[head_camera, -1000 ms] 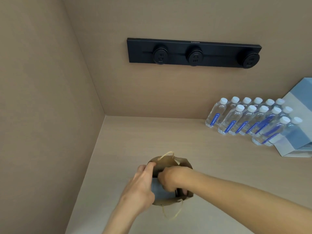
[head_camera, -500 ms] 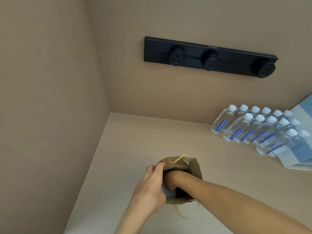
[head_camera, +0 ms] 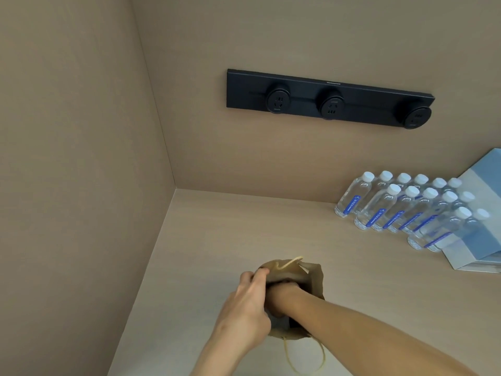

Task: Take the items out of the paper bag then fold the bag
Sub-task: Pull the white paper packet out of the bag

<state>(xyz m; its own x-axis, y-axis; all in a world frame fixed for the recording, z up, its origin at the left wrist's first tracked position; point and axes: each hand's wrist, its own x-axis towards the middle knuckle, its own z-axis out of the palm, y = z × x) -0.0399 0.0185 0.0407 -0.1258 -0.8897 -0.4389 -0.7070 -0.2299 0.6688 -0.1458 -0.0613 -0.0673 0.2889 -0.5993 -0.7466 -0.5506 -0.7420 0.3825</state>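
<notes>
Since a second ago our right hand has sunk deeper into the paper bag; then the knuckles sat at the mouth, now only the wrist and a sliver of the hand show above the rim. The view has also swung, so everything sits further right and lower than before.

Taking the bag as our marker and working from the left: the bare side wall stands well to the left of the bag, meeting the back wall in a corner beyond it. Our left hand is at the bag's left edge, fingers curled over the rim and pinching the paper there. The bag itself stands upright on the pale shelf, mouth up. One cord handle arches over its far rim and the other hangs loose in front of its near side. Whether the right hand inside is spread or closed around something we cannot tell, since the bag hides the fingers; no contents are visible.

Beyond the bag and higher, a black socket strip with three round outlets is fixed to the back wall. Well to the right of the bag, rows of clear water bottles with white caps stand by the back wall, and just right of them lies a blue and white box, partly cut off by the frame.
</notes>
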